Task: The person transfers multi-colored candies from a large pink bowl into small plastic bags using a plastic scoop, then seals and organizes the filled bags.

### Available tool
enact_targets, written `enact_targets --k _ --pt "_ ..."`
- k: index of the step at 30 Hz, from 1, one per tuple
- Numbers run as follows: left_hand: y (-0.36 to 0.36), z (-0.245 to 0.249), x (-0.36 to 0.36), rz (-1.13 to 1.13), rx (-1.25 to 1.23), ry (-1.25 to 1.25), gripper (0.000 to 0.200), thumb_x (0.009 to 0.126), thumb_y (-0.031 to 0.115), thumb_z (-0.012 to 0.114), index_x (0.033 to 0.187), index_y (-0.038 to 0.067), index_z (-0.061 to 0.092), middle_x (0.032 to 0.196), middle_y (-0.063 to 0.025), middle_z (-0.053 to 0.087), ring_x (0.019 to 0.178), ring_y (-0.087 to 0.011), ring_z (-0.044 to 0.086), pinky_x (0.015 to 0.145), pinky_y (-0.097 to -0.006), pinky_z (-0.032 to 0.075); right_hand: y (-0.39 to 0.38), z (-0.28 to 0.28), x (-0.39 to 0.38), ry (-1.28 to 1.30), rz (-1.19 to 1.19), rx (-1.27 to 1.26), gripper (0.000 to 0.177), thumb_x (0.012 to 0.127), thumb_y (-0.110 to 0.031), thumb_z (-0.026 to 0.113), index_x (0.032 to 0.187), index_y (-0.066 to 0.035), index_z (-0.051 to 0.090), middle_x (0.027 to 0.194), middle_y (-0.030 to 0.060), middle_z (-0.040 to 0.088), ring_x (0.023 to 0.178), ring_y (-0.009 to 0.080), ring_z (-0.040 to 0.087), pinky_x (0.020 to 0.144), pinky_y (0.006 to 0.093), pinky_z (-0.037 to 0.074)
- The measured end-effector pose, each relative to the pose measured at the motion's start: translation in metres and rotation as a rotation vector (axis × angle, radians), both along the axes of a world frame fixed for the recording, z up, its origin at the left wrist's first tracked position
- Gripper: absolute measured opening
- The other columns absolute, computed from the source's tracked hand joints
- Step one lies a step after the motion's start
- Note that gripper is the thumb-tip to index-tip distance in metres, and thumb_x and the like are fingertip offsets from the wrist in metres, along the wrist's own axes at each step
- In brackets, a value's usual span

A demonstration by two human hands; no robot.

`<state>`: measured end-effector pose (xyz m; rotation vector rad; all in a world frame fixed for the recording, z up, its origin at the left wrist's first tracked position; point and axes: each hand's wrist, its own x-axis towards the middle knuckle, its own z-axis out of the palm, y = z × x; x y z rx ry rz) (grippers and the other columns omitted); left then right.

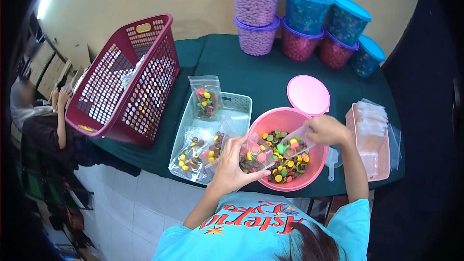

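A pink bowl (321, 157) holds many small round pieces in brown, yellow, green and pink. My left hand (231, 166) grips a clear plastic bag (254, 153) partly filled with these pieces, at the bowl's left rim. In my right hand (326, 130) is a clear scoop (296, 146), loaded with pieces and held over the bowl, near the bag. Left of the bowl, a pale tray (244, 104) bears several filled bags; one filled bag (206, 102) lies across its back.
A maroon basket (166, 43) stands at the left. Lidded tubs (302, 12) are stacked at the back. A pink lid (308, 95) lies behind the bowl. Right of it are a white spoon (331, 164) and a peach basket (382, 164) with bags. Another person (43, 121) sits far left.
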<state>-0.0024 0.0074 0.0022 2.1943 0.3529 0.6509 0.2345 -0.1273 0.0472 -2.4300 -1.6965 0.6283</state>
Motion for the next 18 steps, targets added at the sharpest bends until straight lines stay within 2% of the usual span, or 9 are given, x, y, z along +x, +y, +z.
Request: enact_targets --k 2,5,6,8,10,12,13,16,18 --pt "-0.002 -0.002 0.0 0.026 0.023 0.002 0.079 0.055 0.026 0.079 0.118 0.0 0.039 0.106 -0.0165 0.045 0.1 -0.0279 0.047 0.082 -0.0368 0.041 0.002 -0.013 -0.004 0.006 0.029 -0.019 0.022 0.066 -0.017 0.049 0.076 -0.002 0.061 0.068 0.0192 0.059 0.068 0.0332 0.058 0.069 0.0417 0.043" --pt "-0.006 -0.005 -0.002 0.048 0.037 0.015 0.075 0.058 0.023 0.077 0.118 0.0 0.039 0.106 -0.0161 0.045 0.1 -0.0275 0.047 0.083 -0.0366 0.04 0.006 -0.017 -0.018 -0.099 0.064 -0.118 0.024 0.068 -0.019 0.051 0.078 0.0 0.061 0.071 0.017 0.06 0.07 0.0278 0.057 0.08 0.0402 0.03" --pt "-0.007 -0.005 -0.002 0.05 0.035 0.013 0.073 0.06 0.022 0.076 0.119 0.0 0.039 0.106 -0.0158 0.045 0.1 -0.0274 0.047 0.083 -0.0365 0.04 0.005 -0.021 -0.023 -0.098 0.074 -0.119 0.024 0.068 -0.019 0.051 0.078 0.0 0.061 0.071 0.017 0.06 0.07 0.0278 0.057 0.08 0.0402 0.03" --pt "-0.011 -0.001 -0.002 0.078 -0.012 0.003 0.075 0.058 0.024 0.077 0.118 -0.001 0.039 0.105 -0.0155 0.045 0.1 -0.027 0.047 0.084 -0.0362 0.04 0.001 -0.03 -0.033 -0.325 0.133 0.303 0.025 0.071 -0.023 0.052 0.079 -0.001 0.06 0.074 0.0134 0.059 0.074 0.0252 0.055 0.078 0.0402 0.029" --pt "-0.014 0.002 -0.002 0.099 0.004 -0.03 0.08 0.057 0.033 0.077 0.117 -0.002 0.038 0.105 -0.017 0.044 0.099 -0.0297 0.045 0.084 -0.0394 0.037 0.001 -0.021 -0.045 -0.266 0.13 0.357 0.028 0.075 -0.03 0.053 0.08 -0.003 0.06 0.077 0.0109 0.058 0.076 0.0239 0.053 0.078 0.0402 0.03" --pt "-0.018 0.006 0.0 0.17 0.014 -0.013 0.085 0.055 0.035 0.078 0.119 -0.003 0.035 0.106 -0.0176 0.043 0.1 -0.0304 0.045 0.085 -0.0395 0.037 0.001 -0.008 -0.062 0.319 0.175 0.377 0.031 0.077 -0.034 0.054 0.078 -0.004 0.059 0.074 0.0104 0.058 0.072 0.0245 0.052 0.076 0.0388 0.031" --pt "-0.02 0.007 0.001 0.223 0.022 0.008 0.091 0.053 0.037 0.079 0.12 -0.003 0.033 0.107 -0.0182 0.042 0.1 -0.0311 0.045 0.085 -0.0396 0.037 0.002 -0.012 -0.071 0.321 0.188 0.374 0.031 0.077 -0.034 0.054 0.078 -0.004 0.059 0.074 0.0104 0.058 0.072 0.0245 0.052 0.076 0.0388 0.031" --pt "-0.023 0.001 0.005 0.284 0.095 0.031 0.1 0.05 0.041 0.08 0.123 -0.005 0.028 0.109 -0.0184 0.04 0.102 -0.0319 0.044 0.086 -0.0403 0.036 0.003 -0.021 -0.092 0.58 0.188 0.56 0.029 0.08 -0.031 0.053 0.076 -0.003 0.057 0.068 0.009 0.055 0.063 0.0214 0.052 0.066 0.0337 0.036" --pt "-0.024 0.005 0.004 0.277 0.042 0.013 0.094 0.055 0.037 0.078 0.124 -0.004 0.029 0.108 -0.0175 0.041 0.102 -0.0299 0.045 0.086 -0.0394 0.037 0.005 -0.022 -0.096 0.801 -0.083 0.561 0.023 0.083 -0.023 0.052 0.075 -0.001 0.054 0.064 0.0076 0.053 0.056 0.0137 0.05 0.055 0.028 0.036"
